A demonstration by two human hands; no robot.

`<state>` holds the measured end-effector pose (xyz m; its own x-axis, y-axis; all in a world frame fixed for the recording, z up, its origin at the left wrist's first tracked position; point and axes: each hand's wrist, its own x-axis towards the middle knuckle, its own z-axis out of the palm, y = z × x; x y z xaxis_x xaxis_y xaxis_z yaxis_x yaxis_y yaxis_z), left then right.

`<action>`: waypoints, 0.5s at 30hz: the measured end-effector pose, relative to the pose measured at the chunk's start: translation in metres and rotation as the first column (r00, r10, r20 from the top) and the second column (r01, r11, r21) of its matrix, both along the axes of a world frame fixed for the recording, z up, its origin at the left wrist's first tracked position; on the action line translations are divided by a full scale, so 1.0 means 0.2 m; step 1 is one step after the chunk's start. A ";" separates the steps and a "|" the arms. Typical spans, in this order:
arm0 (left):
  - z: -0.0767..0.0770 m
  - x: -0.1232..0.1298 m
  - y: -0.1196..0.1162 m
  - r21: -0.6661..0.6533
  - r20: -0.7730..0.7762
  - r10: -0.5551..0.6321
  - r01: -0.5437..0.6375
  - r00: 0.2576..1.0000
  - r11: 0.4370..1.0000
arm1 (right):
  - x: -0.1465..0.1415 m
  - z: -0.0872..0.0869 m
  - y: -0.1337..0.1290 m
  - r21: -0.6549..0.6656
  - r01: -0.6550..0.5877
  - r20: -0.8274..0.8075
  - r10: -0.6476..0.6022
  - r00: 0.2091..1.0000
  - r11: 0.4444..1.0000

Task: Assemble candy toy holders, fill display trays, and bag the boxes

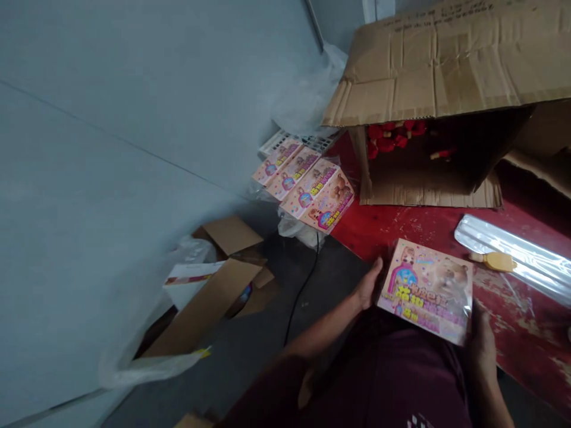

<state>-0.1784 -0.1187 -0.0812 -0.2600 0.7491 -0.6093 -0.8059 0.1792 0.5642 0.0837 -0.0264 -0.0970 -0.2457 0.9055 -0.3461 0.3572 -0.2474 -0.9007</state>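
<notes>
Between my two hands is a pink printed box (428,288) with cartoon bears and yellow and purple lettering, held in front of my body at the table's edge. My left hand (369,284) grips its left side, thumb along the edge. On the opposite side, my right hand (482,336) closes on the lower right edge; some of its fingers are hidden. A small yellow, bottle-shaped piece (495,260) lies just right of the box, beside a clear plastic tray (513,249).
A large cardboard carton (428,191) holding red pieces (387,141) lies open on the red table (379,223). Several matching pink boxes (307,184) are lined up at the table's left end. Opened cartons (209,303) sit on the floor by the grey wall (134,119).
</notes>
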 end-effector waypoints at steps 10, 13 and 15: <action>0.10 -0.07 0.06 0.185 -0.400 0.077 -0.002 0.913 0.983 | -0.26 0.15 0.22 -0.002 -0.091 -0.136 0.090 0.987 0.996; 0.08 -0.16 -0.05 0.229 -0.638 0.237 -0.114 0.733 0.967 | -0.48 0.15 0.31 0.125 -0.162 -0.167 0.182 0.969 0.979; 0.05 -0.23 -0.14 0.183 -0.769 0.263 -0.194 0.583 0.964 | -0.64 0.16 0.35 0.157 -0.213 -0.198 0.242 0.950 0.964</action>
